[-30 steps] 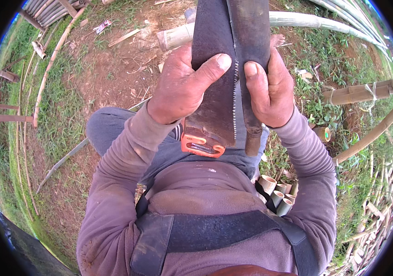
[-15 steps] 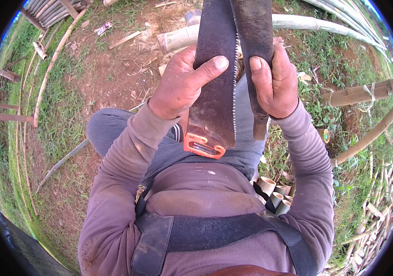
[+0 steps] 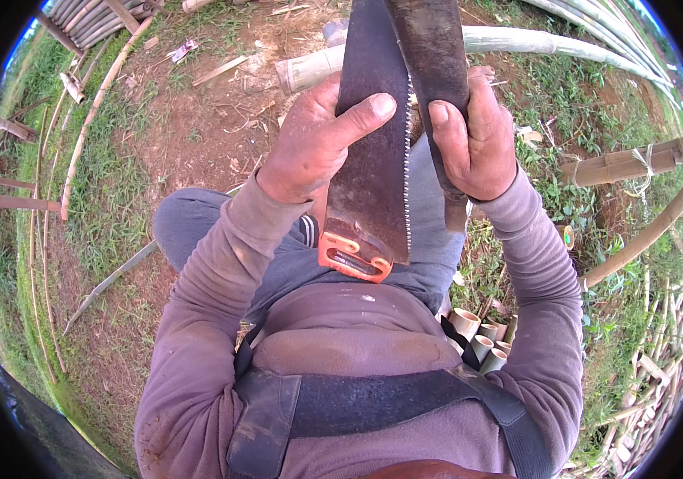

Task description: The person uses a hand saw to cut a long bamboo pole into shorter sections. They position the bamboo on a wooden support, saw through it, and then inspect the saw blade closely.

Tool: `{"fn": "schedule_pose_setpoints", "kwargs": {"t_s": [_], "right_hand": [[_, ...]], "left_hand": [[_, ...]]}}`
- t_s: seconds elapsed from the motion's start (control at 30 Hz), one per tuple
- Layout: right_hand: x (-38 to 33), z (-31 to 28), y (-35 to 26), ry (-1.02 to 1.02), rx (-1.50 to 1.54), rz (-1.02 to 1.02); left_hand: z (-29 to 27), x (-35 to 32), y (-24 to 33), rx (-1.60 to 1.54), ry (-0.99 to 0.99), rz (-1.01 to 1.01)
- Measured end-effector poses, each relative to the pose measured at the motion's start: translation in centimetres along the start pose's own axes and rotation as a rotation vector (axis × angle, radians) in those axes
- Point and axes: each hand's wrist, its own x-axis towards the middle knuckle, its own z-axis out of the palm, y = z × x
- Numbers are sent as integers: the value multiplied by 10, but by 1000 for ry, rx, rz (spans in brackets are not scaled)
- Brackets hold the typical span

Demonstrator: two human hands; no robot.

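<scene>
My left hand [image 3: 300,152] is closed on a handsaw [image 3: 369,172], thumb flat on its dark, worn blade. The saw's orange handle [image 3: 355,257] points toward my body, and its toothed edge faces right. In my right hand [image 3: 481,148] is a machete [image 3: 431,48], gripped by its broad dark blade with the thumb on top; its narrow end [image 3: 455,214] points down toward me. Beyond my hands the machete's edge lies against or just over the saw's teeth. The far ends of both tools are cut off by the picture's upper edge.
A thick bamboo pole [image 3: 313,70] lies across the ground ahead. Tied bamboo [image 3: 637,162] stands at the right. Short cut bamboo tubes [image 3: 464,322] sit by my right side, and a pile of bamboo pieces [image 3: 653,375] lies farther right. A long thin strip [image 3: 114,275] rests on the left.
The machete has shifted slightly up and away along the saw's toothed edge with my right hand, its lower end tilting a little. My left hand and the saw are almost still.
</scene>
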Motion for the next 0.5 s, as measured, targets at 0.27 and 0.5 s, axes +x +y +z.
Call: {"fn": "schedule_pose_setpoints", "kwargs": {"t_s": [0.27,0.5], "right_hand": [[-4,5,6,15,-12,-22],[-4,9,7,41,-31,-105]], "left_hand": [[3,0,1,-9,15,10],[5,-2,4,4,13,-10]]}}
